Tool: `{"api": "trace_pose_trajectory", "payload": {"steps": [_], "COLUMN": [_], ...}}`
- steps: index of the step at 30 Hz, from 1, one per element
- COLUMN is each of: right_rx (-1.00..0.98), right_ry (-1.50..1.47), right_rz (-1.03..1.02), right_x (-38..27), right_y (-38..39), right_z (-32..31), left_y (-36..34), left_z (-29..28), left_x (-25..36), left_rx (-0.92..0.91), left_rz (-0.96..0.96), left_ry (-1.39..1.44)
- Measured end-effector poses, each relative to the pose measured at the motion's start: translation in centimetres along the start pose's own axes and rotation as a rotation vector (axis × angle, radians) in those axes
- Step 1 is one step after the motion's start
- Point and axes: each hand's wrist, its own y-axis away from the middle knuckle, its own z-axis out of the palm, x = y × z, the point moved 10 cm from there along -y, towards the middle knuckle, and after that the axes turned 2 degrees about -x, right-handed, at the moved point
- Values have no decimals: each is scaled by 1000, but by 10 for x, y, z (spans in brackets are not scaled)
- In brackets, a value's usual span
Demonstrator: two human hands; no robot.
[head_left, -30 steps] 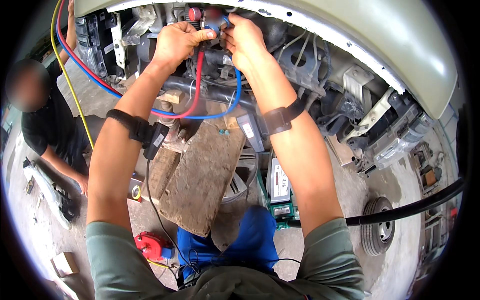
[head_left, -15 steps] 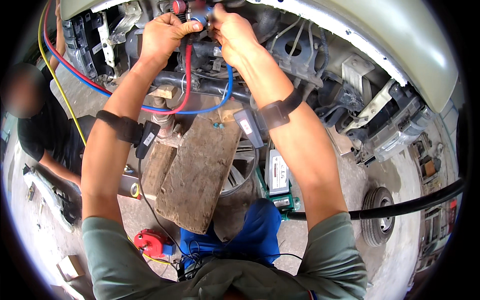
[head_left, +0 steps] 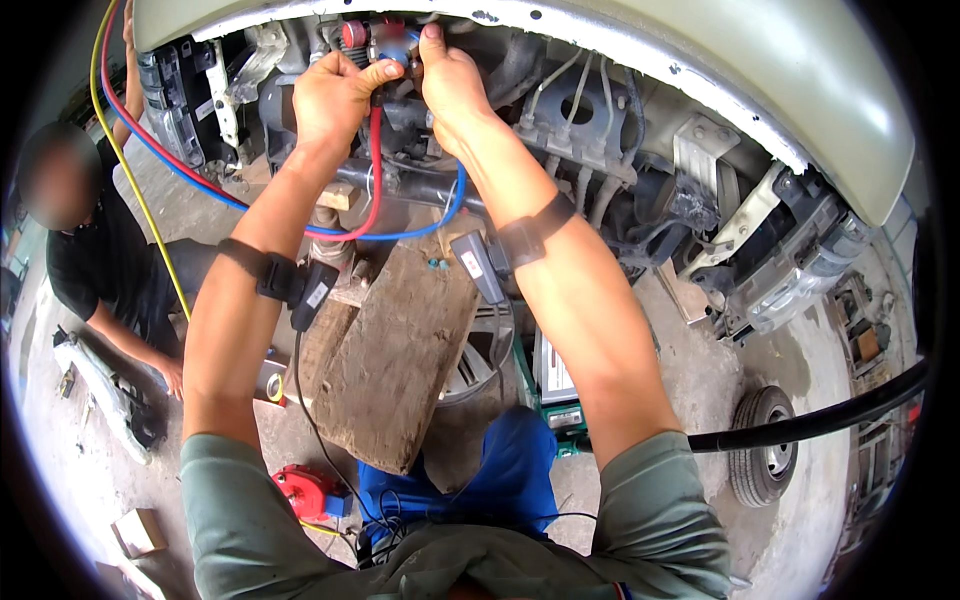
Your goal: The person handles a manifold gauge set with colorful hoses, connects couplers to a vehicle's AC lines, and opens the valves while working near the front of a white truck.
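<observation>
Up at the open front of a vehicle, a manifold gauge set (head_left: 392,52) with a red knob (head_left: 354,35) hangs among the engine parts; its face is blurred. My left hand (head_left: 332,98) is closed at its left side, thumb and forefinger pinching its blue lower part. At its right side my right hand (head_left: 455,85) is closed around the edge, thumb pointing up, its other fingers mostly hidden. A red hose (head_left: 376,165) and a blue hose (head_left: 455,200) loop below the gauge set and run off to the left, where a yellow hose (head_left: 137,205) also hangs.
Below my arms are a wooden plank (head_left: 400,350), a wheel rim (head_left: 485,350) and a green-and-grey case (head_left: 556,375). A person (head_left: 120,270) crouches at left. A black hose (head_left: 820,417) crosses at right above a tire (head_left: 765,445). The raised hood (head_left: 780,80) hangs overhead.
My view has shifted slightly, moving most things a little in the picture. My right thumb now stands straighter beside the gauge set. My left hand keeps its pinch.
</observation>
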Motion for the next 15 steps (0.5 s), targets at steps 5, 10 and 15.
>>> {"api": "trace_pose_trajectory", "payload": {"steps": [5, 10, 15], "right_rx": [46, 98, 133], "right_ry": [386, 478, 655], "right_rz": [-229, -213, -280], "right_x": [-7, -6, -28], "right_y": [37, 117, 139], "right_z": [-3, -28, -90], "left_y": [0, 14, 23], "left_z": [-3, -7, 12], "left_x": [9, 11, 45], "left_rx": [-7, -6, -49], "left_rz": [41, -23, 145], "left_ry": [-262, -295, -673]}}
